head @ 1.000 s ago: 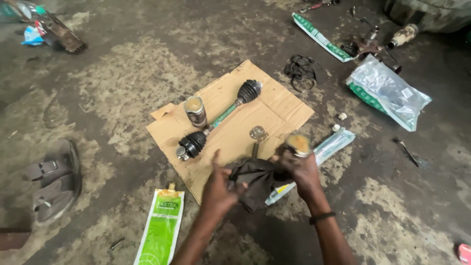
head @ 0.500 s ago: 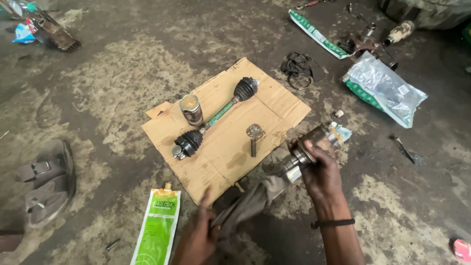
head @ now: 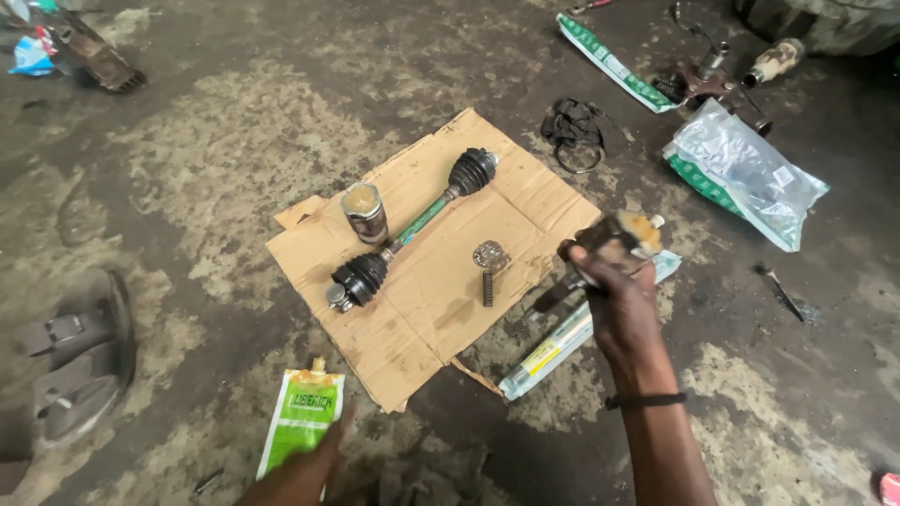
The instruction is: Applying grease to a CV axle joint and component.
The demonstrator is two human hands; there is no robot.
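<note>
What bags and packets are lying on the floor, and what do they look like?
Green pouch: by the left hand, flat, green and white, orange top.
Long packet: under the right hand, narrow, whitish.
Clear bag: upper right, crinkly, green edge.
Green strip packet: top, long, green and white.

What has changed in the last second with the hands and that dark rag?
The right hand lifted the greasy metal part out of the dark rag, which dropped to the floor. The left hand let go and moved down by the green pouch. The axle shaft on the cardboard stayed put.
</note>
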